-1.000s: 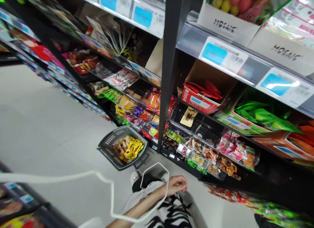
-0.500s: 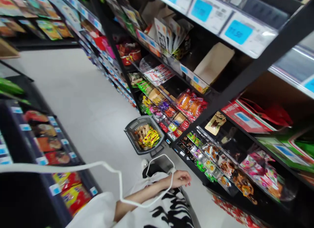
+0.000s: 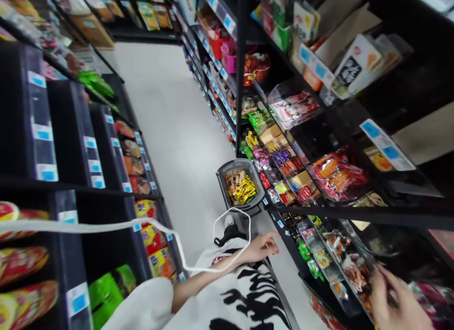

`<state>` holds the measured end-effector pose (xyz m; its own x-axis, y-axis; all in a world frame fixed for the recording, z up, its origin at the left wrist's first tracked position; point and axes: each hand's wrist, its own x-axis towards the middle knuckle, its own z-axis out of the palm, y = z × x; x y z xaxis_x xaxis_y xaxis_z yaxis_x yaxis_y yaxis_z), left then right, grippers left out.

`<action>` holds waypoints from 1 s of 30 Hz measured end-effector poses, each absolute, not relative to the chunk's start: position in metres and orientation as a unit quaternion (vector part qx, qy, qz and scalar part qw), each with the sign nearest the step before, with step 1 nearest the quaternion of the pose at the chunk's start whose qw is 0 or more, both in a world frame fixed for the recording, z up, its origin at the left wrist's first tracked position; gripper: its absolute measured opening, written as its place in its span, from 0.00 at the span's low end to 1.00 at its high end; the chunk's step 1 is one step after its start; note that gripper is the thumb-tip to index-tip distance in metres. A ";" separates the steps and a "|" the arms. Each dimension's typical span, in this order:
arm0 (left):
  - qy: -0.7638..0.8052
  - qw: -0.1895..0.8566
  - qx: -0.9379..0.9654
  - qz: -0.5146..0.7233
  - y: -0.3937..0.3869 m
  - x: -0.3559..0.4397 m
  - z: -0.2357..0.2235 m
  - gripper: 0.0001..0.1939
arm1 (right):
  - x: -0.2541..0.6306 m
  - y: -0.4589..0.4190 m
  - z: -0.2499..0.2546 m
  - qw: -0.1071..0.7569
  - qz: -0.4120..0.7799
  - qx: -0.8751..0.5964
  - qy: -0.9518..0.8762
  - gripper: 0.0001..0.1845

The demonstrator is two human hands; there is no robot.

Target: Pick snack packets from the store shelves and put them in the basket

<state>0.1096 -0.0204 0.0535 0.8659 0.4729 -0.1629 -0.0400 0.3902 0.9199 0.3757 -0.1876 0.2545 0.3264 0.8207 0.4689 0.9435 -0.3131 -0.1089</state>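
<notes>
White cable (image 3: 88, 227) crosses my view and loops over the L forearm (image 3: 191, 287) — can't tell if it touches; if so, a quick reach could snag it. L hand (image 3: 263, 247) is in front of the black-and-white shirt (image 3: 262, 290), fingers loosely curled, nothing in it AFAICT. R hand (image 3: 397, 299) is at the clear bin (image 3: 363, 249), fingers bent down beside the brown-wrapped snacks (image 3: 356, 272); blur + angle hide the tips, so can't tell if they're pinching a pkt. Risk there: slick wrappers sliding out of a light grip, or a finger hooking the bin wall and tipping it. Grey plastic basket (image 3: 224, 171) sits on the floor (image 3: 170, 108) w/ yellow pkts (image 3: 244, 189) inside — too far from R hand to catch a drop. Shoe (image 3: 229, 220) is near the basket; a careless step could shove it.
</notes>
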 end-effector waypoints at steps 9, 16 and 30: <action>0.196 0.787 0.482 0.333 0.052 0.034 0.127 0.16 | 0.275 -0.018 0.184 0.121 0.116 -0.645 -0.746 0.13; 0.255 0.765 0.325 0.495 0.090 0.003 0.100 0.14 | 0.215 0.037 0.122 0.053 0.285 -0.620 -0.729 0.15; 0.507 0.566 -0.033 0.649 0.153 -0.027 -0.006 0.22 | 0.229 0.134 -0.107 -0.046 0.442 -0.608 -0.658 0.15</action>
